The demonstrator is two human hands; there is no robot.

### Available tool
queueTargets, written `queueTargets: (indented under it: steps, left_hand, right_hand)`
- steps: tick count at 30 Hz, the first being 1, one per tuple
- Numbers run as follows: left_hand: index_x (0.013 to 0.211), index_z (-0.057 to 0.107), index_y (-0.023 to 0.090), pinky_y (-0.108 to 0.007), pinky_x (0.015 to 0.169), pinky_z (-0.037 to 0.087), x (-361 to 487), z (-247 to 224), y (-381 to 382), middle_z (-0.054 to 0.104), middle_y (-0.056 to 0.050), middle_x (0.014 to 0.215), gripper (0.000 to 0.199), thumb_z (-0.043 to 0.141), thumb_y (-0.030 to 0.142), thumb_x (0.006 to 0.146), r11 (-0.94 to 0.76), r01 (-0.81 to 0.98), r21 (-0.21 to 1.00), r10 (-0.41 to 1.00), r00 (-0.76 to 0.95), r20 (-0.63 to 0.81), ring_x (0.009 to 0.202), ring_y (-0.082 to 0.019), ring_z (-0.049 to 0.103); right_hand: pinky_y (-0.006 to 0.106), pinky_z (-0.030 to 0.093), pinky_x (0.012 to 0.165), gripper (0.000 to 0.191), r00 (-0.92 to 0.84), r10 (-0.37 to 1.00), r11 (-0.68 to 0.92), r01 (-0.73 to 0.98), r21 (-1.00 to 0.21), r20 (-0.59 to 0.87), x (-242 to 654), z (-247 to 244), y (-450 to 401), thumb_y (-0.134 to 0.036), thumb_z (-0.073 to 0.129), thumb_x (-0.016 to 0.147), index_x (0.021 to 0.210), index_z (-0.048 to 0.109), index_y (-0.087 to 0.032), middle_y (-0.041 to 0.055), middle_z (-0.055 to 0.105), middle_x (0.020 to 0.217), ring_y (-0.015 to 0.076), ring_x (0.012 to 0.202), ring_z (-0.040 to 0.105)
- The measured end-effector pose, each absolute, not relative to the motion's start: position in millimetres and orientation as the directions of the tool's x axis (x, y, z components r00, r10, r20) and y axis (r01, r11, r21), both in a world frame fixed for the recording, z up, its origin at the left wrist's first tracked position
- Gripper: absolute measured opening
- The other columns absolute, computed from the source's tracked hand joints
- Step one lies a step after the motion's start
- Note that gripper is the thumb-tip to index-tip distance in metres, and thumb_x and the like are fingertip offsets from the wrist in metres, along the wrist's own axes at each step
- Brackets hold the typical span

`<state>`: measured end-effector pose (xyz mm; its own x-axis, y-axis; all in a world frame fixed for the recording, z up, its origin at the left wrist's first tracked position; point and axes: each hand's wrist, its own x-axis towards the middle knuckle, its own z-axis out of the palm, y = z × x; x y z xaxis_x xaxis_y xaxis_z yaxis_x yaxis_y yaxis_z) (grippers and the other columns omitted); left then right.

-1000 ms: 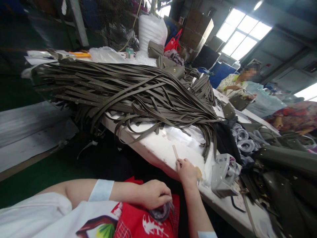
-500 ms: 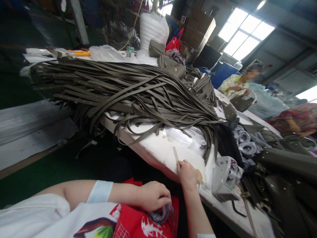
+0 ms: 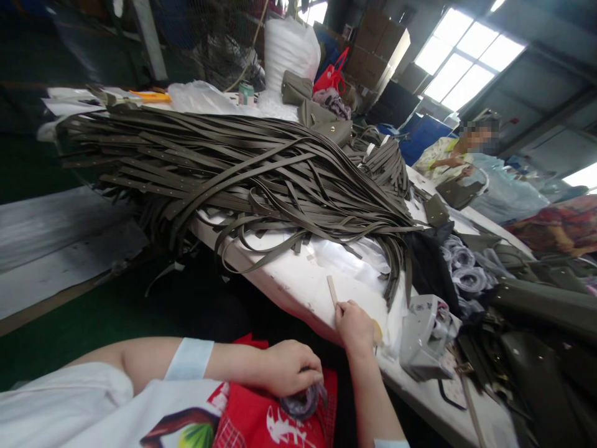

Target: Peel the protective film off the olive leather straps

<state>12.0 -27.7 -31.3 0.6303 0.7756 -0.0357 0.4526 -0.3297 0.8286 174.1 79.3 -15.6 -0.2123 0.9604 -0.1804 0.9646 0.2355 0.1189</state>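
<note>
My left hand [image 3: 295,368] rests over my lap with its fingers curled round a dark coiled strap [image 3: 298,407] that looks wrapped in clear plastic. Under it lies red cloth [image 3: 247,404] with white print. At the table's near edge, my right hand [image 3: 354,326] is closed on the lower end of a short, thin beige strip [image 3: 331,290], which points up and away from me. A tan rounded piece [image 3: 377,333] shows just right of that hand. Beyond it, a big heap of olive-grey straps [image 3: 261,168] spreads over the white table [image 3: 280,280], some hanging off the edge.
Right of my hand stands a grey plastic holder [image 3: 426,336], with a phone-like dark-edged object [image 3: 451,392] nearby. Farther right are plastic-wrapped coils [image 3: 467,279] and olive bags [image 3: 550,305]. A can [image 3: 245,94] stands at the back. A co-worker [image 3: 448,158] handles a bag across the table.
The view has shifted very slightly. Both hands keep the same hold, and the beige strip has barely moved.
</note>
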Motion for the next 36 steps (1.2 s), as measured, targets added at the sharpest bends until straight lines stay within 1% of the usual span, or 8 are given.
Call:
queueTargets:
  steps: [5, 9, 15, 20, 23, 29, 36]
  left_hand:
    - [0.095, 0.074, 0.023, -0.022, 0.077, 0.052, 11, -31, -28, 0.076, -0.002, 0.091, 0.02, 0.054, 0.027, 0.091, -0.322, 0.455, 0.83, 0.779, 0.625, -0.04, 0.083, -0.017, 0.069]
    - [0.094, 0.074, 0.022, -0.022, 0.075, 0.052, 12, -33, -27, 0.076, -0.002, 0.091, 0.02, 0.055, 0.028, 0.091, -0.33, 0.445, 0.832, 0.781, 0.624, -0.024, 0.081, -0.018, 0.069]
    - [0.093, 0.074, 0.023, -0.022, 0.074, 0.051, 12, -33, -28, 0.076, -0.001, 0.089, 0.022, 0.053, 0.028, 0.091, -0.338, 0.431, 0.836, 0.787, 0.617, 0.0, 0.079, -0.016, 0.068]
    - [0.094, 0.074, 0.024, -0.021, 0.074, 0.052, 13, -32, -28, 0.076, -0.001, 0.089, 0.022, 0.053, 0.029, 0.09, -0.347, 0.435, 0.831, 0.785, 0.619, 0.004, 0.079, -0.017, 0.068]
    - [0.094, 0.074, 0.023, -0.022, 0.074, 0.052, 12, -32, -29, 0.076, -0.001, 0.089, 0.022, 0.053, 0.028, 0.09, -0.345, 0.442, 0.828, 0.786, 0.619, -0.003, 0.08, -0.017, 0.068]
    - [0.093, 0.074, 0.024, -0.022, 0.075, 0.052, 12, -31, -32, 0.076, -0.001, 0.089, 0.022, 0.053, 0.028, 0.09, -0.338, 0.436, 0.834, 0.794, 0.608, 0.004, 0.079, -0.016, 0.068]
    - [0.092, 0.073, 0.023, -0.022, 0.075, 0.052, 14, -28, -37, 0.075, -0.001, 0.087, 0.021, 0.053, 0.028, 0.09, -0.361, 0.436, 0.824, 0.799, 0.6, 0.033, 0.078, -0.017, 0.068]
  right_hand:
    - [0.026, 0.04, 0.063, 0.031, -0.225, 0.957, 0.249, 0.961, 0.123, -0.183, 174, -13, 80, -0.032, 0.045, 0.098, 0.094, 0.075, -0.023, 0.0066, 0.073, 0.095, 0.0178, 0.081, 0.07]
    - [0.026, 0.041, 0.064, 0.031, -0.228, 0.955, 0.254, 0.959, 0.127, -0.187, 173, -12, 80, -0.033, 0.045, 0.098, 0.096, 0.075, -0.023, 0.0071, 0.073, 0.096, 0.0184, 0.082, 0.07]
    - [0.026, 0.043, 0.067, 0.032, -0.225, 0.955, 0.254, 0.957, 0.14, -0.193, 171, -12, 80, -0.032, 0.044, 0.098, 0.095, 0.074, -0.022, 0.0083, 0.072, 0.097, 0.0196, 0.084, 0.07]
    - [0.028, 0.044, 0.067, 0.032, -0.232, 0.952, 0.265, 0.95, 0.162, -0.199, 167, -13, 78, -0.024, 0.041, 0.098, 0.095, 0.072, -0.017, 0.0128, 0.071, 0.097, 0.0221, 0.086, 0.07]
    - [0.029, 0.044, 0.067, 0.03, -0.231, 0.952, 0.266, 0.949, 0.169, -0.202, 165, -13, 80, -0.019, 0.042, 0.096, 0.095, 0.071, -0.015, 0.0135, 0.072, 0.096, 0.0227, 0.085, 0.07]
    - [0.029, 0.045, 0.069, 0.03, -0.24, 0.951, 0.273, 0.949, 0.16, -0.197, 164, -7, 79, -0.026, 0.044, 0.096, 0.095, 0.072, -0.017, 0.0134, 0.073, 0.095, 0.0232, 0.085, 0.071]
    - [0.03, 0.046, 0.071, 0.032, -0.23, 0.951, 0.264, 0.952, 0.154, -0.208, 165, -7, 79, -0.026, 0.043, 0.096, 0.098, 0.073, -0.017, 0.0136, 0.073, 0.097, 0.0232, 0.087, 0.071]
